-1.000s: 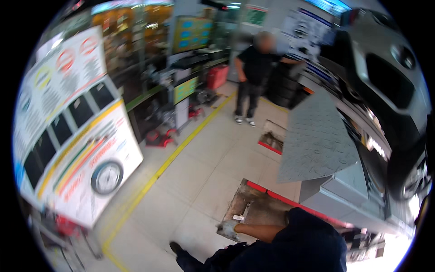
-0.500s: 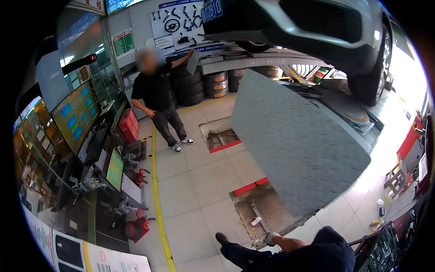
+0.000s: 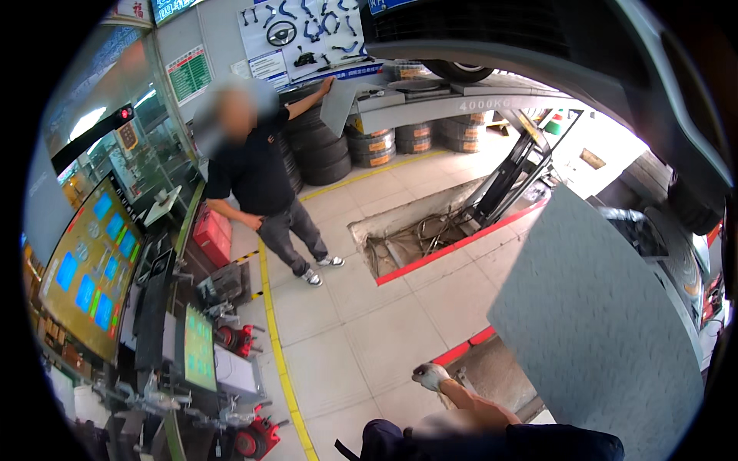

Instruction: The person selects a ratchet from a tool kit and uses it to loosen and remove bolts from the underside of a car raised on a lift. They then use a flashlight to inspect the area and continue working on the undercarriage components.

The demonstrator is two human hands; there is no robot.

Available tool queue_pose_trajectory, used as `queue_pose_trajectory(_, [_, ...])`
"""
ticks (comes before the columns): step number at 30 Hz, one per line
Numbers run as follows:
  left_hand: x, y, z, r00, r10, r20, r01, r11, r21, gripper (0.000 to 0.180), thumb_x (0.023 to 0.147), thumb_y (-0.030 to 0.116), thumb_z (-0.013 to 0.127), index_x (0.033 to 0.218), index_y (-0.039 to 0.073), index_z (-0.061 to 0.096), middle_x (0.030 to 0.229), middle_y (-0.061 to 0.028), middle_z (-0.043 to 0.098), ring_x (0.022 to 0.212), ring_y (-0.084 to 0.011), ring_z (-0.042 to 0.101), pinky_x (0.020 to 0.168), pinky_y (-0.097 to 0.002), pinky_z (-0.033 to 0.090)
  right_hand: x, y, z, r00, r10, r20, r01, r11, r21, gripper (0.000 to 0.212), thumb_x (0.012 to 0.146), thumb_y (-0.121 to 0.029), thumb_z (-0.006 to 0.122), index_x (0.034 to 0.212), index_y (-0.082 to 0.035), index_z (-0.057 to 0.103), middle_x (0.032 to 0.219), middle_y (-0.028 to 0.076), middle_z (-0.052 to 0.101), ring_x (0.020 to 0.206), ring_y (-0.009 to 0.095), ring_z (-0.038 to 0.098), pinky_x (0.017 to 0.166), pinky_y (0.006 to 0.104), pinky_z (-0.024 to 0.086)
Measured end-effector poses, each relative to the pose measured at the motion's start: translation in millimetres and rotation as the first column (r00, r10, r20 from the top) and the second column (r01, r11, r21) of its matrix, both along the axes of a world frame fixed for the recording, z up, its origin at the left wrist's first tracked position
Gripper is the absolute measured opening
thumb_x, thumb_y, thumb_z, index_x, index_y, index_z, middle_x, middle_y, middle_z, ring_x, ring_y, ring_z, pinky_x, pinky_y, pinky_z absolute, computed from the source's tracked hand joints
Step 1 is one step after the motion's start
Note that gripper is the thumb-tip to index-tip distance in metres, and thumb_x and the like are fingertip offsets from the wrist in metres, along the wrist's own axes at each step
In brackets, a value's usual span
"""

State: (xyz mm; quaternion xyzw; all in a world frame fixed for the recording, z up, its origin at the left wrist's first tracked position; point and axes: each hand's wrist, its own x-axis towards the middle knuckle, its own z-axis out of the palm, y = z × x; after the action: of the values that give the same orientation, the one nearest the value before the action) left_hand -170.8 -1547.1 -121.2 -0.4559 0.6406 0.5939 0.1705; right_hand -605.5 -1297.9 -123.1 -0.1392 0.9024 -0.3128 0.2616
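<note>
My left hand (image 3: 432, 376), in a pale glove with dark fingertips, reaches out from the lower edge beside the red rim (image 3: 461, 347) of a recess in the floor. Its fingers look curled together, and I see nothing in them. The bare forearm (image 3: 480, 406) comes from a dark blue sleeve (image 3: 561, 443). Just right of the hand rises a large grey ramp plate (image 3: 600, 323), tilted and apart from the hand. Brown recess floor (image 3: 500, 373) shows between the plate and the red rim. My right hand is outside the picture.
A raised car (image 3: 553, 54) overhangs the upper right, on a grey lift platform (image 3: 461, 111). Beyond lies an open pit with cables (image 3: 423, 238). Another person (image 3: 257, 169) stands far left, one hand at a smaller grey plate (image 3: 338, 107). Screens (image 3: 92, 265) and red-handled clamps (image 3: 257, 438) line the left.
The view has shifted, so the large plate appears farther right and the far pit shows more fully. My left hand has come away from the metal bar in the near recess.
</note>
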Motion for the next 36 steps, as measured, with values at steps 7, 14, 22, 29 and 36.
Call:
queue_pose_trajectory(7, [-222.3,-101.4,-25.5,0.989,-0.13,0.07,0.129,0.992,0.01,0.033,0.102,0.034,0.057,0.083,0.009,0.065,0.069,-0.0102,0.063,0.063,-0.0219,0.062,0.057,-0.041,0.049,-260.5,-101.4,102.5,0.912,-0.305,-0.273,0.202,0.915,-0.349,0.068,0.083,-0.042,0.08,0.138,-0.008,0.059,0.116,0.013,0.071,0.099,0.025,0.07,0.089,0.0378,0.056])
queue_pose_trajectory(14, [-447.8,-257.4,-63.1,0.988,-0.055,0.144,0.071,0.992,-0.106,0.036,0.104,0.034,0.053,0.082,0.008,0.064,0.063,-0.0102,0.063,0.055,-0.0223,0.063,0.05,-0.0409,0.049,-499.1,-102.7,297.6,0.449,-0.137,-0.883,0.142,0.987,-0.08,0.077,0.079,-0.044,0.081,0.142,-0.012,0.051,0.129,0.019,0.061,0.113,0.04,0.064,0.093,0.0498,0.055])
queue_pose_trajectory(22, [-782.8,-286.7,13.3,0.818,0.24,-0.522,-0.268,0.963,0.021,0.021,0.101,0.025,0.06,0.088,0.009,0.056,0.064,-0.0025,0.056,0.051,-0.0122,0.053,0.047,-0.0279,0.043,-785.5,-136.8,456.9,0.158,0.265,-0.951,0.015,0.963,0.27,0.097,0.075,-0.042,0.085,0.155,-0.02,0.035,0.154,0.025,0.04,0.137,0.046,0.045,0.112,0.054,0.042])
queue_pose_trajectory(29, [-928.5,-116.0,46.6,0.711,0.29,-0.641,-0.219,0.957,0.19,0.021,0.098,0.025,0.065,0.099,0.005,0.064,0.07,-0.0046,0.064,0.055,-0.0127,0.059,0.05,-0.029,0.05,-942.5,-181.9,510.1,0.424,0.444,-0.789,-0.113,0.891,0.44,0.099,0.071,-0.056,0.084,0.151,-0.013,0.044,0.142,0.022,0.056,0.131,0.036,0.056,0.107,0.0469,0.048])
queue_pose_trajectory(36, [-1022.9,-87.3,79.4,0.703,-0.1,-0.704,0.011,0.992,-0.129,0.024,0.098,0.026,0.064,0.09,0.003,0.065,0.071,-0.0071,0.065,0.063,-0.0164,0.063,0.055,-0.0334,0.05,-933.4,-169.0,486.3,-0.058,0.437,-0.898,0.145,0.893,0.425,0.022,0.093,-0.022,0.059,0.111,-0.015,0.069,0.09,0.012,0.065,0.076,0.029,0.069,0.066,0.0447,0.057])
